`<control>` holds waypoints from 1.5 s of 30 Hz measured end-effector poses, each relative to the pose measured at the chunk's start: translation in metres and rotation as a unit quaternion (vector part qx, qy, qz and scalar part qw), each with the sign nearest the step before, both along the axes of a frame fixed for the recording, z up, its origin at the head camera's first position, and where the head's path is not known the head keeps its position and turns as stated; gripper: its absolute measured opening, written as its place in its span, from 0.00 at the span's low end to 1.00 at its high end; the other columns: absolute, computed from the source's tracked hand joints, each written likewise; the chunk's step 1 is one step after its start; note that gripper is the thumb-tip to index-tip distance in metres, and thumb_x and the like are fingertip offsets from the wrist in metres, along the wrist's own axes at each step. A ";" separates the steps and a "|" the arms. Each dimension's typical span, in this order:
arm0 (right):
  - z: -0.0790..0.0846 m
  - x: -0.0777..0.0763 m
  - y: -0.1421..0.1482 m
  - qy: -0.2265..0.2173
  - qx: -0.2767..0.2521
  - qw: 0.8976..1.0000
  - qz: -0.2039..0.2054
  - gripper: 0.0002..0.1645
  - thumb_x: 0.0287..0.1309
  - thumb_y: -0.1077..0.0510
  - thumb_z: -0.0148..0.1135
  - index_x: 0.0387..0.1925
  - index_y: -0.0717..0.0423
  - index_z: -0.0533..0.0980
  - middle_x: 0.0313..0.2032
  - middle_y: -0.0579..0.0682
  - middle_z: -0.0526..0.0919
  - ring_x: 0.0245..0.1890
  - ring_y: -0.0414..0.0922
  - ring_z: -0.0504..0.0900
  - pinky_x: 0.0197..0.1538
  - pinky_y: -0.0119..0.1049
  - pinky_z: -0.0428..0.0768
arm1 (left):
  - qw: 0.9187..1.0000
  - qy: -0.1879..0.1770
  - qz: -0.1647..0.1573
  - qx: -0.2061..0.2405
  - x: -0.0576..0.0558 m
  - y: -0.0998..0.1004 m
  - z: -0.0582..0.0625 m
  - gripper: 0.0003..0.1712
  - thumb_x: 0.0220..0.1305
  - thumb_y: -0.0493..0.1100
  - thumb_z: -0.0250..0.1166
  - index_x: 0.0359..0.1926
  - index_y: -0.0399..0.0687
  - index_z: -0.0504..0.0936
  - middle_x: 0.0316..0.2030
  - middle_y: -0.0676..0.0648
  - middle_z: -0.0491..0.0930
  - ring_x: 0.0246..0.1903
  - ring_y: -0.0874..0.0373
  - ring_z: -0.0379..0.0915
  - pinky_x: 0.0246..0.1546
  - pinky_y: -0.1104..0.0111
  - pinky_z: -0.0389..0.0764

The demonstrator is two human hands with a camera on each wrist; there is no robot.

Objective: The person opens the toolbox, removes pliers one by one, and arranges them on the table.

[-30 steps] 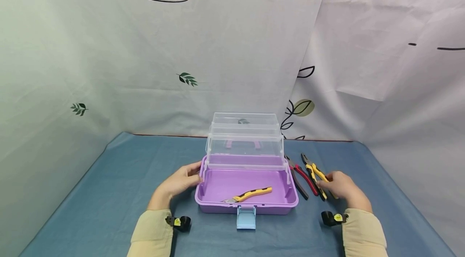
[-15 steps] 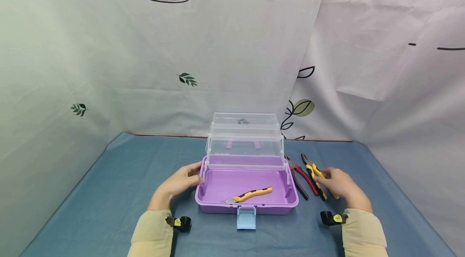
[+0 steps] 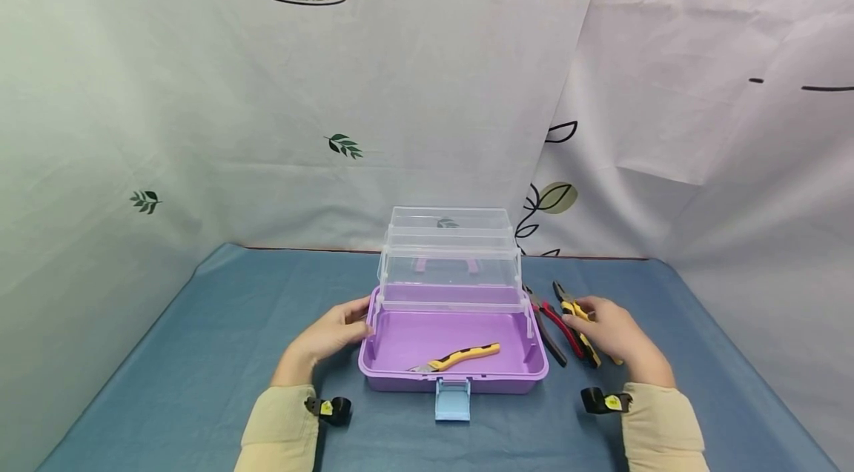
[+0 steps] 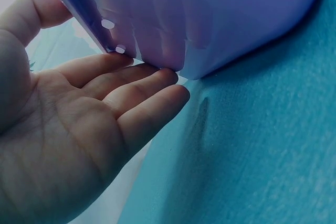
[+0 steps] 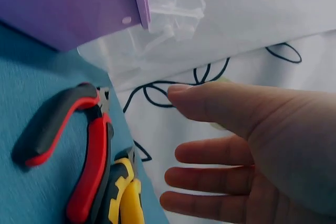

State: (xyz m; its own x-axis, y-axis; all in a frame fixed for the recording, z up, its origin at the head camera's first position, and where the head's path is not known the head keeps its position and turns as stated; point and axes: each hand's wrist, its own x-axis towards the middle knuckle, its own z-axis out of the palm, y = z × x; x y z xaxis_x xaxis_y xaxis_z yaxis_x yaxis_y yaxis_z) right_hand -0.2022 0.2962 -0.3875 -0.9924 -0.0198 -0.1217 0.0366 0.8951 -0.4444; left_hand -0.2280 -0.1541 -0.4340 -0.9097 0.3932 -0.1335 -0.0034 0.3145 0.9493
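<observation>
My left hand (image 3: 331, 335) holds the left side of a purple toolbox (image 3: 427, 327), thumb over the rim. The left wrist view shows my fingers (image 4: 149, 106) against its outer wall. Inside the box lies a pair of yellow-and-black pliers (image 3: 463, 359), its lower part hidden by the front wall. My right hand (image 3: 610, 327) hovers over another pair of yellow-and-black pliers (image 3: 588, 351) on the table, partly covering them in the head view. In the right wrist view its fingers are extended, apart from the tools and holding nothing. Red-and-black pliers (image 5: 94, 156) lie between that pair and the box.
A clear lid with trays (image 3: 450, 257) stands raised at the back of the toolbox. Its blue latch (image 3: 452, 401) hangs down in front. Blue cloth (image 3: 200, 368) covers the table, and pale printed fabric (image 3: 434, 87) hangs behind.
My right hand has shifted left and slightly away from me over the yellow-and-black pliers. The left hand, the toolbox and the pliers show no clear movement.
</observation>
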 end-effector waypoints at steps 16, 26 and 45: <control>0.000 -0.003 -0.024 0.052 -0.019 0.998 0.022 0.37 0.60 0.44 0.58 0.60 0.67 0.69 0.55 0.69 0.74 0.54 0.63 0.74 0.52 0.60 0.76 | 1.000 -0.005 -0.004 0.010 0.001 -0.001 -0.001 0.44 0.55 0.38 0.58 0.71 0.34 0.52 0.67 0.33 0.61 0.60 0.47 0.67 0.58 0.58 0.75; -0.003 -0.007 -0.037 0.057 -0.017 0.997 0.047 0.39 0.58 0.40 0.59 0.58 0.66 0.70 0.52 0.65 0.77 0.51 0.59 0.77 0.51 0.57 0.78 | 1.000 -0.011 0.000 0.013 0.003 0.000 -0.002 0.44 0.55 0.39 0.59 0.71 0.35 0.52 0.67 0.33 0.61 0.60 0.47 0.68 0.58 0.58 0.75; 0.008 -0.001 -0.049 0.072 -0.012 0.995 0.070 0.35 0.58 0.42 0.59 0.58 0.63 0.72 0.52 0.64 0.77 0.51 0.58 0.77 0.51 0.56 0.78 | 1.000 -0.002 -0.012 0.023 0.002 -0.001 -0.001 0.43 0.55 0.38 0.58 0.71 0.33 0.52 0.66 0.32 0.62 0.61 0.45 0.67 0.58 0.58 0.74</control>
State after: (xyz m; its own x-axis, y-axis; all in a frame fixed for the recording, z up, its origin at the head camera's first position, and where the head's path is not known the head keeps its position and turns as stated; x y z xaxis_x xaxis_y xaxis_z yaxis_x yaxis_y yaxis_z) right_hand -0.2035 0.2475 -0.3796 -0.9868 -0.1601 0.0243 -0.1534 0.8758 -0.4577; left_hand -0.2257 -0.1548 -0.4347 -0.8998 0.4198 -0.1190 -0.0009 0.2711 0.9626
